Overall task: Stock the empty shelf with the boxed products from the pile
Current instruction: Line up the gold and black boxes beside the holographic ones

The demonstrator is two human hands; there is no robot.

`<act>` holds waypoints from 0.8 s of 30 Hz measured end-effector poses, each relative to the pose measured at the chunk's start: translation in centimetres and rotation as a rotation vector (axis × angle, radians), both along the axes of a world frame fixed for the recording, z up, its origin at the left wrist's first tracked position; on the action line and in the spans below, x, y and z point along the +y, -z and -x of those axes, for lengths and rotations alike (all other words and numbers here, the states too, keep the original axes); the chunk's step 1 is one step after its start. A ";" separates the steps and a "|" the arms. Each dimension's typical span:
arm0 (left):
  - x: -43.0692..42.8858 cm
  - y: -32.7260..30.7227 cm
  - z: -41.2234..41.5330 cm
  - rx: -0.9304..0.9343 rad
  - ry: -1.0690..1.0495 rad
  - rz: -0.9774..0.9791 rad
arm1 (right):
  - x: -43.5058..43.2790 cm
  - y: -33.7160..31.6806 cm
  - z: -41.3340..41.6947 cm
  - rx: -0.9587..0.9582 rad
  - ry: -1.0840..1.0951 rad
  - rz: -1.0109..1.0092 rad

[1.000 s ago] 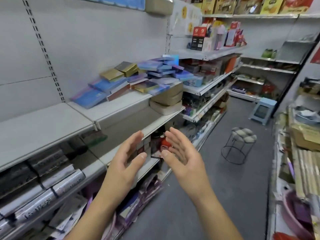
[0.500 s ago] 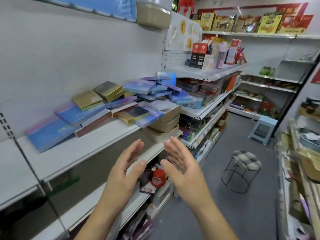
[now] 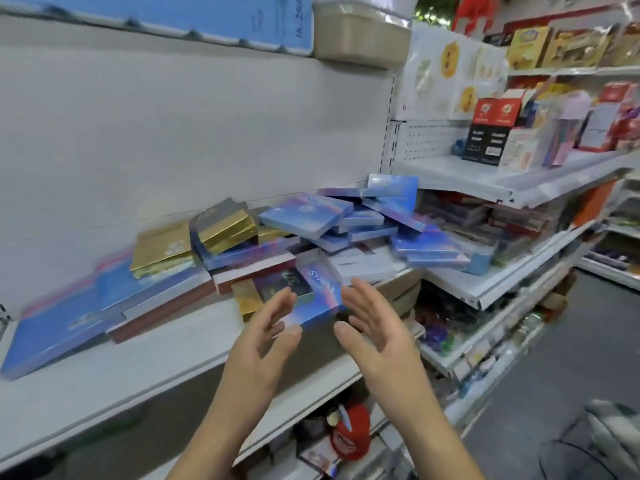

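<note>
Blue, gold boxes (image 3: 304, 216) heaped askew (seemingly sealed) on white shelf (image 3: 138, 362).

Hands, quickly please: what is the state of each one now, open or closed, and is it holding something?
Left hand: open, fingers spread, holding nothing.
Right hand: open, fingers spread, holding nothing.

Motion blur smears the leftmost blue box (image 3: 59, 336); its print is unreadable.

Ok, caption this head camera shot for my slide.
Both open hands, left hand and right hand, reach toward a blue box in the pile on the white shelf.
</note>
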State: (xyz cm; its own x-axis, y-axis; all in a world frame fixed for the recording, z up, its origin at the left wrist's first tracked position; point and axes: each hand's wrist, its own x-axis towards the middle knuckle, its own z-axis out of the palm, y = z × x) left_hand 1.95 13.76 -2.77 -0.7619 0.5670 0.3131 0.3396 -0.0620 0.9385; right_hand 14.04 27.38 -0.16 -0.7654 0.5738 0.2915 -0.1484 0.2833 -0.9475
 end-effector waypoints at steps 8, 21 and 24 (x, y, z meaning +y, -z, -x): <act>2.5 -2.3 4.9 0.029 -0.265 0.018 | 5.4 -1.7 9.6 -0.015 -0.267 -0.008; -0.2 -6.9 16.2 0.086 -0.477 -0.029 | 6.8 -7.1 23.3 0.059 -0.385 -0.149; -1.2 -7.2 17.6 0.119 -0.558 0.084 | 7.8 -8.4 25.3 0.044 -0.414 -0.185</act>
